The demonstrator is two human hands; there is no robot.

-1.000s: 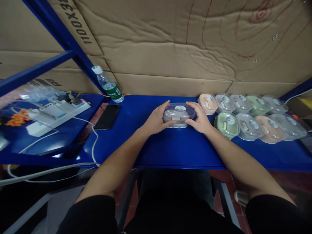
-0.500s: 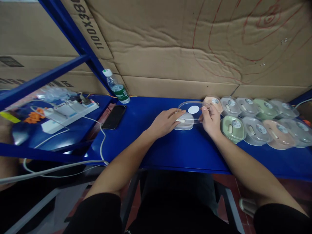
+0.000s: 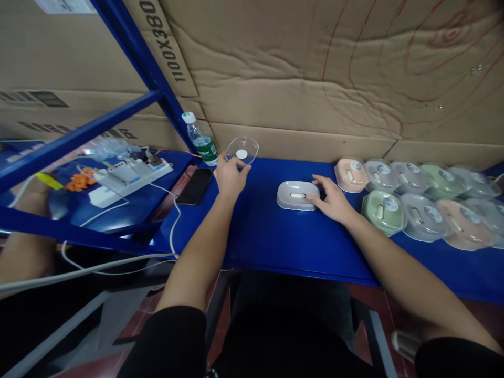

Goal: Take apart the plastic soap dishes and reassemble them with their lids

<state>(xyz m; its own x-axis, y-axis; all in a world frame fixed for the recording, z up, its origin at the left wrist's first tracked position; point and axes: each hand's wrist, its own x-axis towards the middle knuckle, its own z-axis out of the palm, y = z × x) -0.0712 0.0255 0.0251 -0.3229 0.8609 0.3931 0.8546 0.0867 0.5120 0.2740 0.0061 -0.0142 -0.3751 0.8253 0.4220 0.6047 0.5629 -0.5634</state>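
Observation:
My left hand (image 3: 231, 176) grips the near edge of a clear plastic lid (image 3: 249, 148), which has a white oval sticker and is tilted up near the back of the blue table. Right of it, a grey lidded box (image 3: 289, 197) with a pale oblong handle on top sits flat on the table. My right hand (image 3: 333, 198) is spread at this box's right side, thumb over the top by the handle and fingers apart at the back corner. It does not grasp the box.
Several lidded boxes, including a peach one (image 3: 352, 176) and a green one (image 3: 384, 212), stand in two rows at right. A water bottle (image 3: 205, 144), a phone (image 3: 195, 186) and a power strip (image 3: 129, 181) are at left. Another person's arm (image 3: 29, 236) shows beyond the blue frame (image 3: 114, 118).
The clear lid has come away from over the grey box and moved left in my left hand. My right hand has let go of the lid and now rests at the box's right side.

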